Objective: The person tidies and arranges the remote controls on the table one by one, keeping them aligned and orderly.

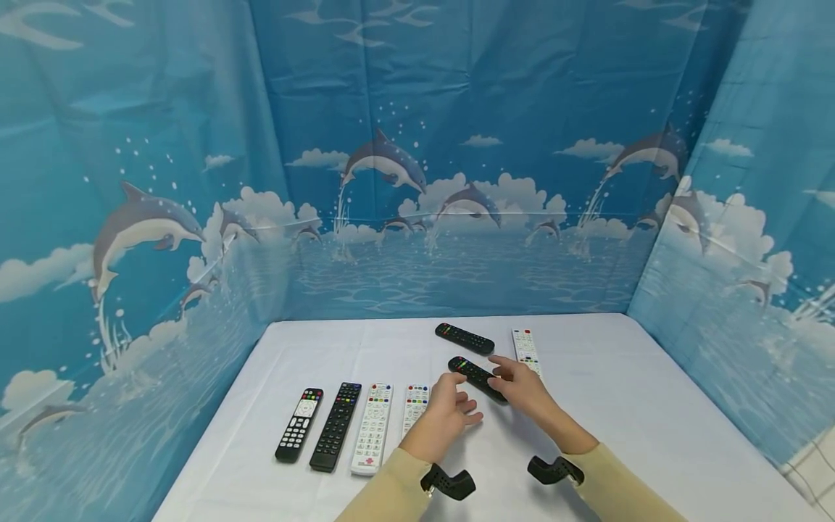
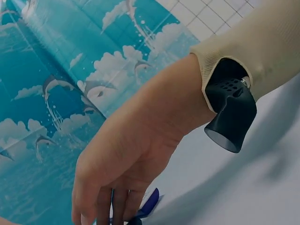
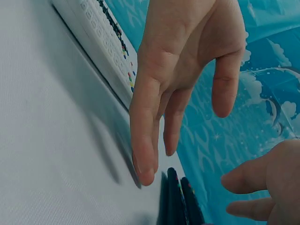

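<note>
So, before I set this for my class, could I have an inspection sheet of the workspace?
Surface: white-covered table.
Job's things: near black remote, slanted; far black remote; far white remote, partly hidden; at left, a row of two black remotes and two white remotes.
Clutter: nothing seen.
Hands: left hand holds nothing visible; right hand at the near black remote, contact unclear.
Cables: nothing certain; lines on the tiled floor unclear.
Surroundings: blue dolphin-print curtains.
</note>
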The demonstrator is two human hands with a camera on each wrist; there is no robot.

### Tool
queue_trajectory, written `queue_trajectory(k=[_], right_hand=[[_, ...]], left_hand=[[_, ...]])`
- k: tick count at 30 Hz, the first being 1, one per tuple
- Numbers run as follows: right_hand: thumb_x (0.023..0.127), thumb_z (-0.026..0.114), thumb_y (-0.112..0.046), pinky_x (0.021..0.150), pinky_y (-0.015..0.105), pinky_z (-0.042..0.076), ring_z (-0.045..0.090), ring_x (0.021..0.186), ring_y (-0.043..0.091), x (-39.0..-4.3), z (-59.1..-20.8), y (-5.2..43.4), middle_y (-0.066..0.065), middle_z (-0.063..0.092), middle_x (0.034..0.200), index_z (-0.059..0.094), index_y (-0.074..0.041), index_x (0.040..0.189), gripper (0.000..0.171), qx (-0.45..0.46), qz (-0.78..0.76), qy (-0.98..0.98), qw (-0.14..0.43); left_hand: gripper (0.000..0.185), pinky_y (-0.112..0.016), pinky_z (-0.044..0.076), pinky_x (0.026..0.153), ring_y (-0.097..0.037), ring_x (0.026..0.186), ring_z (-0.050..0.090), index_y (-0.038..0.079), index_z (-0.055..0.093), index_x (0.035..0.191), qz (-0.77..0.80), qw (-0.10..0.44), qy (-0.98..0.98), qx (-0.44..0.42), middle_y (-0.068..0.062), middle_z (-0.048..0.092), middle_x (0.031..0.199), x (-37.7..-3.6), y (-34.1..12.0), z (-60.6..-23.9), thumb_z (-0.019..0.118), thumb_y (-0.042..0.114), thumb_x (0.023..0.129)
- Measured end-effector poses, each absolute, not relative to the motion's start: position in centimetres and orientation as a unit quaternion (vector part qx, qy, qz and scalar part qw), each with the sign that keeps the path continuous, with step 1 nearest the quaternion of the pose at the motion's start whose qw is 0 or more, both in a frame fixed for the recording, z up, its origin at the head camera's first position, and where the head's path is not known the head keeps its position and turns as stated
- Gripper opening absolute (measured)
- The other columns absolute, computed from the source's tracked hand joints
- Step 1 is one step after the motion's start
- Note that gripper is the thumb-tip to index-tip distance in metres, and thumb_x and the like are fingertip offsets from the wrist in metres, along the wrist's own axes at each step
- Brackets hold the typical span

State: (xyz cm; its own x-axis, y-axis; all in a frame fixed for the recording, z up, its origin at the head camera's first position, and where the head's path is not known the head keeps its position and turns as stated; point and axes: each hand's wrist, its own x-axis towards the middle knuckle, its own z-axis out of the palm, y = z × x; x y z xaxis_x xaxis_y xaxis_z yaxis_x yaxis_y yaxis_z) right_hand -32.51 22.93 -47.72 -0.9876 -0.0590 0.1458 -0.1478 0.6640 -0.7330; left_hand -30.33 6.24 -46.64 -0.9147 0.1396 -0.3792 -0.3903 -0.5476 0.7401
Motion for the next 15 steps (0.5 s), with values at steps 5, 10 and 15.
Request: queue_trajectory(k=[5,10,15], right_hand=[[0.096,0.065,-0.013,0.089,0.053,0.054,0.063,0.113,0.040,-32.6,-47.9,23.2,0.024,0.067,0.120,0.050,-0.001,0.145,0.053,0.051,0.399,-0.915,0.045],[0.095,0.065,-0.012,0.088,0.052,0.054,0.067,0.105,0.036,-33.1,-48.2,23.3,0.022,0.070,0.113,0.054,0.004,0.140,0.049,0.044,0.406,-0.912,0.042],[0.095,0.061,-0.009,0.092,0.050,0.053,0.066,0.109,0.035,-33.4,-48.6,23.6,0.022,0.070,0.115,0.061,0.008,0.131,0.040,0.034,0.418,-0.907,0.033]], left_hand=[[0.063,-0.066,0.042,0.102,-0.059,0.132,0.034,-0.016,0.024,0.147,0.877,0.179,0.428,-0.127,-0.045,0.031,0.139,-30.8,6.7,-47.6,0.049,0.016,0.098],[0.061,-0.063,0.043,0.103,-0.057,0.128,0.041,-0.019,0.023,0.144,0.882,0.185,0.418,-0.116,-0.044,0.035,0.135,-31.3,7.3,-48.1,0.047,0.010,0.096],[0.041,-0.055,0.051,0.097,-0.043,0.105,0.060,-0.019,0.044,0.126,0.865,0.146,0.465,-0.119,-0.037,0.047,0.120,-31.7,8.1,-48.9,0.050,-0.004,0.088]])
